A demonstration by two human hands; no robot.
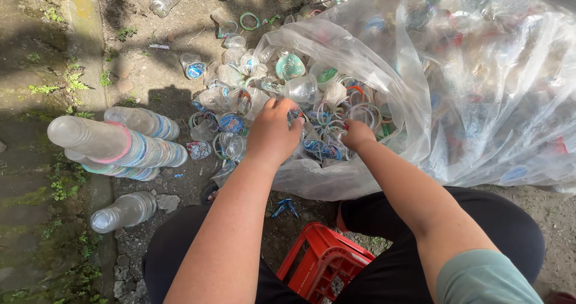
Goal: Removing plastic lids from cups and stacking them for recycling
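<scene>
That red crate (324,265) sits right under you. Your left hand (273,130) is clamped on a clear cup (302,89) at the bag mouth (360,58); right hand (357,135) is buried in the cups, can't tell its grip. I'd pull one cup at a time, nesting them like the stacks (120,145) on the ground.

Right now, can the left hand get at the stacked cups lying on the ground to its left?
Probably yes. The left hand is in the loose cups at the mouth of the clear plastic bag, and the stacks of nested cups lie on open ground to its left with nothing between them.
</scene>
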